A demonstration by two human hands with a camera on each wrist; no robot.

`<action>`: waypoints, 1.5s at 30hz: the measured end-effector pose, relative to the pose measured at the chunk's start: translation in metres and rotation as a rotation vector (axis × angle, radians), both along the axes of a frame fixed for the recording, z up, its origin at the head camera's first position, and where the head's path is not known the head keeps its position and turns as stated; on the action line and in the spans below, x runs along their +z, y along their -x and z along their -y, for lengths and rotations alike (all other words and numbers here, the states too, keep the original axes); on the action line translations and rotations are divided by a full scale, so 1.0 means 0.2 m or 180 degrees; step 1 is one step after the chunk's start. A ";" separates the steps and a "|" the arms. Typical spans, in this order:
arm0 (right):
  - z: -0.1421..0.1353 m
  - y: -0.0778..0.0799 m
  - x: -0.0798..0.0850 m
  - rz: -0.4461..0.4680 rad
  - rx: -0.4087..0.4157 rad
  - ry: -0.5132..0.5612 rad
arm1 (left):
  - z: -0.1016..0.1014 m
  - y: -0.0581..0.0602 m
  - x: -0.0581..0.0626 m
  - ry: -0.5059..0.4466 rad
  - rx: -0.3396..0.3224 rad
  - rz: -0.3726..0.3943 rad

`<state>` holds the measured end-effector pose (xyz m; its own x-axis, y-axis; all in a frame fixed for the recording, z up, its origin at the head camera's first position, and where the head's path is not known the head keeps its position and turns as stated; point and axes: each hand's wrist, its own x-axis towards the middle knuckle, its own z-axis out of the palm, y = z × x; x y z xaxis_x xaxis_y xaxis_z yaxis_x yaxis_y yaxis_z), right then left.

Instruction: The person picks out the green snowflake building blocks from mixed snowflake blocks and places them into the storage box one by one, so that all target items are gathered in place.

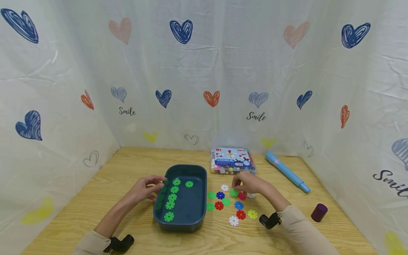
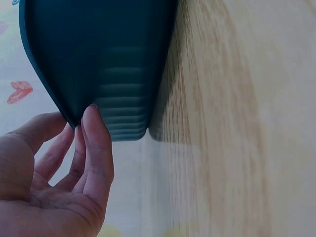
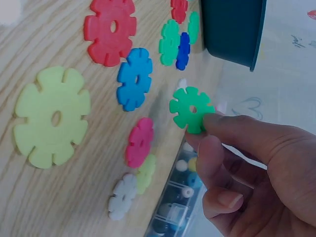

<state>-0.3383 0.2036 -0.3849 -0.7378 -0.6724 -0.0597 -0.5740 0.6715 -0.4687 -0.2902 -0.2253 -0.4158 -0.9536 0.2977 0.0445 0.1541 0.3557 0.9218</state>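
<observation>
My left hand [image 1: 146, 188] pinches the rim of a dark teal rectangular tub [image 1: 191, 207] on its left side, thumb and fingers on either face of the edge in the left wrist view. Inside the tub lie several green snowflake discs [image 1: 170, 205], most of them along its left side. To the right of the tub, my right hand [image 1: 251, 183] holds a green snowflake disc [image 3: 183, 115] between thumb and index finger, raised off the table in the right wrist view. Around it lie loose discs, among them a yellow disc [image 1: 252, 214], a light blue disc [image 1: 238, 205] and a pink disc [image 1: 242, 196].
A clear bead case [image 1: 232, 161] with a printed label stands at the back, just beyond the right hand. Farther right are a light blue tube [image 1: 288, 173] and a purple cylinder [image 1: 319, 213]. Heart-printed curtains enclose the wooden table [image 1: 134, 161] at the back and sides.
</observation>
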 end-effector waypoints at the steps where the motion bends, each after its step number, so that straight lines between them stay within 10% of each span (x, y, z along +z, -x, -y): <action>1: 0.00 0.00 0.01 0.0022 -0.0006 0.0021 | 0.00 0.00 0.00 -0.0002 -0.0004 -0.0001; 45: 0.27 0.00 0.27 -0.0204 0.0139 0.0090 | 0.00 0.00 -0.01 -0.0001 0.0020 0.0015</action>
<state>-0.3380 0.1497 -0.3307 -0.7095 -0.7047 0.0060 -0.6318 0.6323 -0.4484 -0.2909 -0.2255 -0.4177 -0.9557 0.2916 0.0401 0.1474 0.3563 0.9227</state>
